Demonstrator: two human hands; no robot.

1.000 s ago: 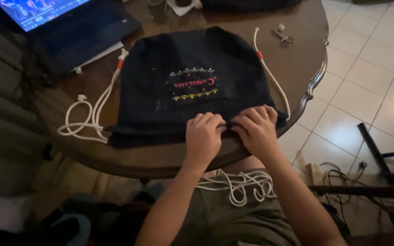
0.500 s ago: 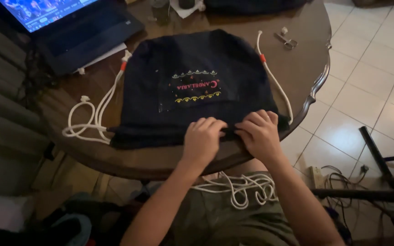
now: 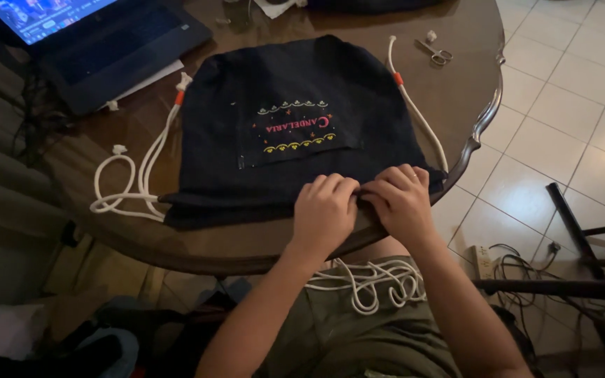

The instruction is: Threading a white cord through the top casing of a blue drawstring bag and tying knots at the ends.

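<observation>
A dark blue cloth bag (image 3: 295, 133) lies flat on a round brown wooden table (image 3: 456, 91). It fills most of the middle of the table, and its near edge sits close to the table's rim, just in front of the person.

Both hands rest on that near edge, side by side and touching each other. The left hand (image 3: 325, 210) has its fingers curled down and is pinching the cloth. The right hand (image 3: 399, 199) is bent the same way, with its fingers folded over the bag's edge and gripping it. Both arms reach up from the bottom of the view, with the wrists over the table's rim.

In the middle of the bag is a dark patch (image 3: 295, 129). It is a slanted rectangle, with red letters in the middle, a row of small pale shapes along the far side and a row of yellow curves along the near side.

A white cord (image 3: 131, 182) comes out of the bag's left side and lies in loops on the table. It has a small orange piece near the bag's far corner. Another white cord (image 3: 414, 112) runs along the bag's right side, also with an orange piece. More white cord (image 3: 372, 283) is piled in the person's lap, on green cloth.

Farther off, an open laptop (image 3: 106, 42) with a lit screen sits at the far left of the table. Small scissors (image 3: 437, 53) lie at the far right.
</observation>
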